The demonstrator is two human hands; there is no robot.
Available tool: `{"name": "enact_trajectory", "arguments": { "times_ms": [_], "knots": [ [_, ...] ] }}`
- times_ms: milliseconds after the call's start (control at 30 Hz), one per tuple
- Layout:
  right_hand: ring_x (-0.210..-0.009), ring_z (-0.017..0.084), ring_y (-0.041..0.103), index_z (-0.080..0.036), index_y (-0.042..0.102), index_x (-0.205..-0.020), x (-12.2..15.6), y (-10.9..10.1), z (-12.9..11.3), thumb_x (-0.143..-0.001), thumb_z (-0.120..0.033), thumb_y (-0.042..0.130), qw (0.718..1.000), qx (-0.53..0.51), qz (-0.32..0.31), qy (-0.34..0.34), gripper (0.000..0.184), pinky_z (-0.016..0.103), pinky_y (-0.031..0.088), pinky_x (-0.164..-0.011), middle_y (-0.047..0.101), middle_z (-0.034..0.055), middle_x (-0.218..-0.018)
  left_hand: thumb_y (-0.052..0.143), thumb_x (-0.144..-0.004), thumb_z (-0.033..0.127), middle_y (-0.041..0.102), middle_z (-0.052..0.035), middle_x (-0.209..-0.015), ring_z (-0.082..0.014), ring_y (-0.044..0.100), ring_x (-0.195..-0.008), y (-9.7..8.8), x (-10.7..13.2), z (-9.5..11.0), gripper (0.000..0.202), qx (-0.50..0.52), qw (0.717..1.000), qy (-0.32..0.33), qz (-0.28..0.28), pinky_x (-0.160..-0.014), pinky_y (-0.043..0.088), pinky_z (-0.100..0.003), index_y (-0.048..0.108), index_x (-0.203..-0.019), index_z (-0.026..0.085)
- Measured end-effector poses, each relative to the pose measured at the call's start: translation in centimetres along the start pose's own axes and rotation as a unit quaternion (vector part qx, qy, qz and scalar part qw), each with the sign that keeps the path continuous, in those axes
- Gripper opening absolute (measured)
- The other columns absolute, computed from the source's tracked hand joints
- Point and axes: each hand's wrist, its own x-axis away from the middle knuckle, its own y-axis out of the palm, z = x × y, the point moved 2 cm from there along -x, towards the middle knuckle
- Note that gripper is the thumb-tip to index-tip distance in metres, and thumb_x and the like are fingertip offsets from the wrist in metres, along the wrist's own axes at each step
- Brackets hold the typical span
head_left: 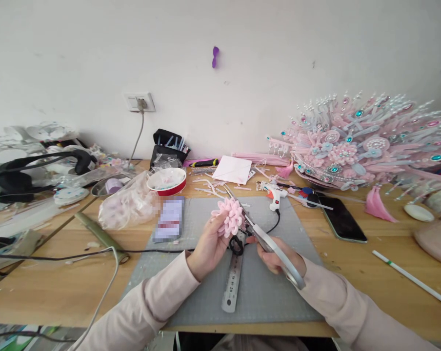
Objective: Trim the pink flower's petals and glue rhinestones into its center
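Note:
Between the fingers of my left hand (210, 243) is a pink fuzzy flower (230, 217) with rounded looped petals. My right hand (277, 254) grips a pair of scissors (270, 239) with grey-white handles. The blades point up and to the left, right beside the flower's right edge; whether they touch it I cannot tell. Below the hands a steel ruler (232, 287) lies on a grey cutting mat (191, 304). A black coiled cable tie or cord (236, 245) sits across the ruler's upper part.
A white glue gun (277, 196) lies behind my right hand. A large pink beaded headdress (352, 146) stands at the back right, near a dark phone (342, 218). Left are a red-white bowl (172, 187), another phone (168, 219) and a green tube (101, 236). Cables cross the left side.

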Motion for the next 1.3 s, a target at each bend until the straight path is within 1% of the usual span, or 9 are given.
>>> {"name": "enact_trajectory", "arguments": {
  "times_ms": [67,200,500,700,800,900,967,1167,1300],
  "knots": [
    [-0.030,0.000,0.030,-0.018,0.056,-0.108,0.0,0.1,-0.1,-0.061,-0.038,0.068,1.000,0.004,0.009,0.005,0.053,0.014,0.023,-0.029,0.042,-0.0107,-0.055,0.049,-0.084,0.014,0.070,-0.0060,-0.090,-0.0101,0.065,-0.077,0.0,0.1,-0.2,0.018,0.002,1.000,0.002,0.011,-0.073,0.052,-0.017,0.065,-0.092,0.011],
    [-0.029,0.000,0.029,-0.018,0.055,-0.108,-0.1,0.2,-0.1,-0.061,-0.038,0.066,1.000,0.007,0.011,0.013,0.053,0.015,0.022,-0.028,0.041,-0.0111,-0.053,0.048,-0.084,0.014,0.069,-0.0058,-0.096,-0.0097,0.065,-0.082,0.0,0.2,-0.5,0.019,0.012,1.000,0.001,0.012,-0.077,0.051,-0.017,0.065,-0.093,0.012],
    [-0.030,0.000,0.030,-0.017,0.055,-0.104,0.0,0.4,-0.1,-0.063,-0.036,0.066,0.999,0.016,0.031,0.008,0.046,0.015,0.021,-0.029,0.040,-0.0110,-0.053,0.049,-0.084,0.014,0.070,-0.0047,-0.094,-0.0093,0.065,-0.082,-0.1,0.2,-0.5,0.018,0.010,1.000,-0.003,0.015,-0.077,0.051,-0.017,0.065,-0.092,0.013],
    [-0.031,0.000,0.031,-0.017,0.055,-0.103,0.2,0.7,-0.5,-0.064,-0.040,0.069,0.999,0.010,0.027,-0.018,0.047,0.015,0.021,-0.030,0.041,-0.0102,-0.054,0.047,-0.085,0.014,0.070,-0.0049,-0.093,-0.0098,0.065,-0.081,0.0,0.1,-0.4,0.020,0.016,1.000,0.004,0.005,-0.076,0.052,-0.017,0.065,-0.092,0.012],
    [-0.031,0.000,0.031,-0.017,0.055,-0.102,0.2,0.6,-0.3,-0.062,-0.044,0.070,0.999,-0.001,0.029,-0.015,0.050,0.015,0.023,-0.029,0.041,-0.0106,-0.053,0.047,-0.085,0.014,0.070,-0.0050,-0.091,-0.0095,0.065,-0.080,-0.1,0.0,-0.4,0.020,0.016,1.000,0.004,0.014,-0.075,0.052,-0.017,0.066,-0.090,0.012],
    [-0.030,0.000,0.029,-0.017,0.055,-0.102,0.1,0.6,0.0,-0.060,-0.047,0.071,0.999,-0.022,0.029,-0.010,0.055,0.014,0.022,-0.028,0.040,-0.0113,-0.052,0.047,-0.085,0.013,0.070,-0.0054,-0.093,-0.0094,0.065,-0.081,-0.1,0.0,-0.4,0.019,0.021,1.000,0.005,0.021,-0.076,0.052,-0.016,0.066,-0.091,0.012],
    [-0.030,0.000,0.027,-0.017,0.055,-0.102,0.1,0.5,0.1,-0.060,-0.046,0.071,0.999,-0.032,0.032,-0.013,0.054,0.014,0.021,-0.027,0.040,-0.0114,-0.052,0.047,-0.085,0.013,0.070,-0.0056,-0.094,-0.0093,0.065,-0.082,-0.2,0.0,-0.4,0.019,0.022,0.999,0.004,0.024,-0.077,0.051,-0.016,0.065,-0.091,0.011],
    [-0.029,0.000,0.026,-0.019,0.056,-0.103,0.0,0.3,-0.1,-0.063,-0.038,0.071,0.998,-0.039,0.051,-0.004,0.047,0.014,0.023,-0.026,0.036,-0.0116,-0.052,0.054,-0.081,0.018,0.069,-0.0055,-0.091,-0.0121,0.065,-0.082,-0.2,-0.1,-0.2,0.016,-0.047,0.999,0.013,-0.009,-0.076,0.050,-0.020,0.063,-0.093,0.014],
    [-0.031,0.000,0.023,-0.021,0.058,-0.101,0.1,-0.1,-0.2,-0.063,-0.039,0.071,0.996,-0.066,0.067,0.004,0.043,0.013,0.020,-0.027,0.031,-0.0114,-0.052,0.062,-0.074,0.020,0.069,-0.0035,-0.089,-0.0137,0.064,-0.080,-0.3,0.0,0.5,0.018,-0.104,0.994,0.043,0.011,-0.070,0.049,-0.022,0.060,-0.091,0.016]
  ]
}}
